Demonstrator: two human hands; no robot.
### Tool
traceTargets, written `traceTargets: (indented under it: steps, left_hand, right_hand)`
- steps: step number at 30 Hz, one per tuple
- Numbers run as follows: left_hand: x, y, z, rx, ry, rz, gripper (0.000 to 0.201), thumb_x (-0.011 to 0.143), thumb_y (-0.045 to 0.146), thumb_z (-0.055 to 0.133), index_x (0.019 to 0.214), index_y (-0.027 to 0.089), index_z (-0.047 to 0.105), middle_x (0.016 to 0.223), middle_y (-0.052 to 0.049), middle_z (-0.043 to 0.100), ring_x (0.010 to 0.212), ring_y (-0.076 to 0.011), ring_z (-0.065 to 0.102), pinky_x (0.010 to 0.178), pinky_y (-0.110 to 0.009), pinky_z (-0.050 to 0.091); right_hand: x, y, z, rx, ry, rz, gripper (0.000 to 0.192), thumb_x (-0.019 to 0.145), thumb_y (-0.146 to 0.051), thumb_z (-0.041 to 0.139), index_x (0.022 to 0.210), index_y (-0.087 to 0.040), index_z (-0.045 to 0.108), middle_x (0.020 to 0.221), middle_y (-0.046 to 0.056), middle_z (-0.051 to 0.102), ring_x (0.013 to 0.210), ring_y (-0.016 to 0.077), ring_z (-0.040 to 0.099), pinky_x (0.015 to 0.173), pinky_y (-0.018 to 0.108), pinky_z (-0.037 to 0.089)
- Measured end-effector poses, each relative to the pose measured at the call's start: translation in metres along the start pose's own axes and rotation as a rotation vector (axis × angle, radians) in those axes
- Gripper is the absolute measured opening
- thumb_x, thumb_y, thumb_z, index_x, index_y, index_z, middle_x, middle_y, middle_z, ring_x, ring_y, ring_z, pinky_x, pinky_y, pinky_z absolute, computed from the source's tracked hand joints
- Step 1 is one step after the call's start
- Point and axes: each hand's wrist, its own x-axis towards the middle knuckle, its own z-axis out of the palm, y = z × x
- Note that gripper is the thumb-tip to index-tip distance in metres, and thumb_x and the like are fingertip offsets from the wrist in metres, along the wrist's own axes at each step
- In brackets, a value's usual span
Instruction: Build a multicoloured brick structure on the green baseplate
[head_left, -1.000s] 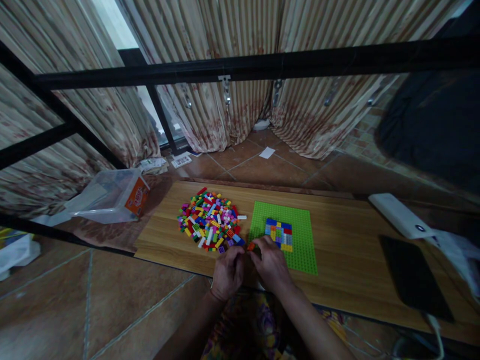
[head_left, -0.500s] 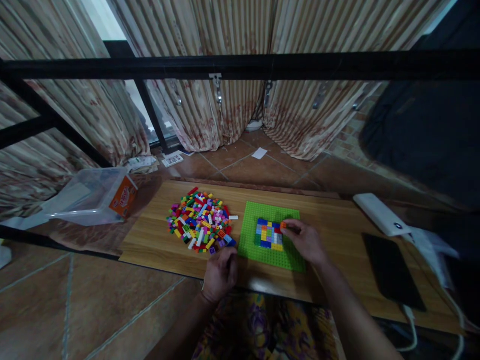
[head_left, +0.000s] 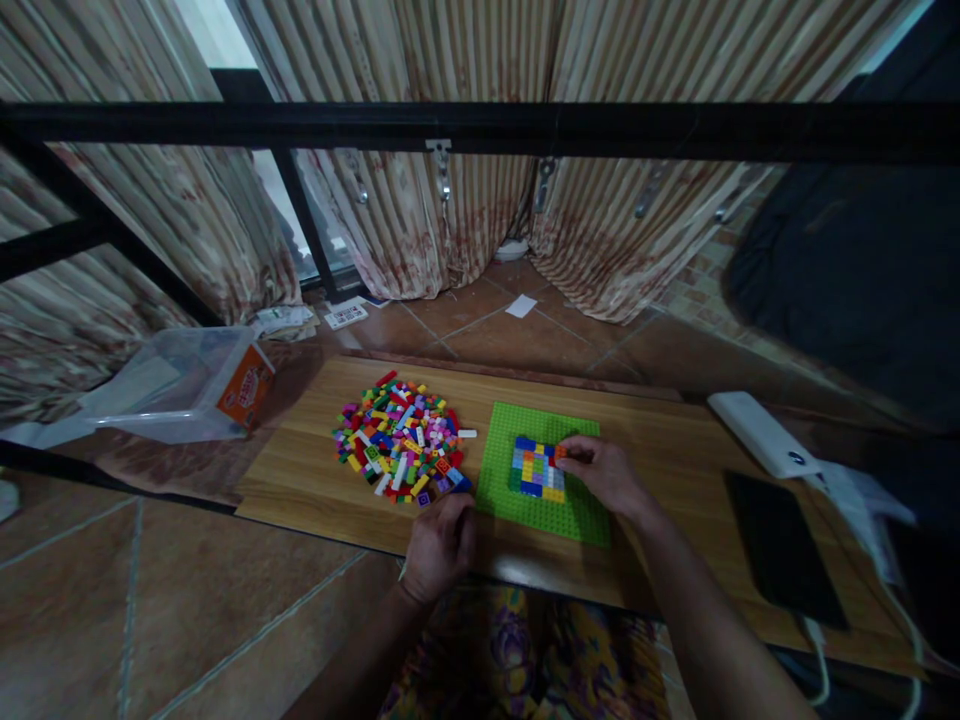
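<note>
The right hand (head_left: pixel 606 474) pinches an orange brick (head_left: pixel 560 452) at the right edge of the multicolour brick block (head_left: pixel 535 470), within the borders of the green baseplate (head_left: pixel 547 520). The left hand (head_left: pixel 439 546), fingers curled, sits at the front edge of the table (head_left: pixel 300 470), near the brick pile (head_left: pixel 405 435); its grip cannot be determined. Wood surface spans between baseplate and black tablet (head_left: pixel 784 545).

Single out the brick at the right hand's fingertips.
The orange brick at the upper-right edge of the block patch: the right hand grips only this one.
</note>
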Motion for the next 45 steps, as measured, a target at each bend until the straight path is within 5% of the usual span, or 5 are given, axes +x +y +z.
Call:
traceTargets:
  steps: [15, 27, 35, 38, 45]
  left_hand:
    - [-0.001, -0.001, 0.000, 0.038, -0.035, -0.023, 0.012, 0.086, 0.014, 0.046, 0.092, 0.019, 0.055, 0.077, -0.003, 0.064, 0.071, -0.0158, 0.063, 0.063, -0.025, 0.047]
    - [0.000, -0.001, 0.001, 0.067, -0.056, -0.023, 0.012, 0.088, 0.016, 0.045, 0.093, 0.019, 0.055, 0.078, -0.004, 0.064, 0.073, -0.0164, 0.063, 0.064, -0.026, 0.048]
    - [0.000, 0.000, 0.002, 0.048, -0.066, -0.023, 0.013, 0.086, 0.015, 0.044, 0.093, 0.020, 0.054, 0.081, -0.004, 0.064, 0.076, -0.0164, 0.063, 0.068, -0.027, 0.049]
    - [-0.001, 0.000, 0.003, 0.064, -0.061, -0.012, 0.012, 0.086, 0.015, 0.043, 0.090, 0.020, 0.054, 0.076, -0.004, 0.062, 0.073, -0.0161, 0.061, 0.066, -0.026, 0.047]
    - [-0.001, 0.001, 0.004, 0.108, -0.040, 0.022, 0.012, 0.085, 0.014, 0.044, 0.090, 0.020, 0.054, 0.077, -0.004, 0.062, 0.070, -0.0157, 0.060, 0.064, -0.026, 0.046]
  right_hand:
    - [0.016, -0.008, -0.012, -0.041, -0.224, -0.034, 0.017, 0.067, -0.034, 0.066, 0.074, -0.019, 0.071, 0.063, -0.001, 0.065, 0.059, 0.0137, 0.057, 0.058, 0.026, 0.041]
    - [0.011, -0.008, -0.011, -0.123, -0.178, -0.055, 0.018, 0.071, -0.034, 0.063, 0.079, -0.021, 0.073, 0.070, 0.000, 0.069, 0.066, 0.0164, 0.061, 0.064, 0.028, 0.043]
    - [0.003, 0.004, -0.011, 0.004, -0.039, 0.034, 0.046, 0.075, -0.051, 0.060, 0.105, -0.018, 0.069, 0.079, 0.003, 0.070, 0.071, 0.0182, 0.063, 0.066, 0.030, 0.047]
    - [0.004, 0.002, -0.006, -0.035, 0.011, 0.055, 0.043, 0.082, -0.054, 0.049, 0.093, -0.018, 0.071, 0.080, 0.005, 0.072, 0.073, 0.0192, 0.064, 0.067, 0.031, 0.048]
    - [-0.001, 0.003, 0.008, -0.129, 0.097, 0.033, 0.039, 0.080, -0.057, 0.054, 0.083, -0.023, 0.072, 0.080, 0.004, 0.074, 0.076, 0.0213, 0.067, 0.069, 0.032, 0.047]
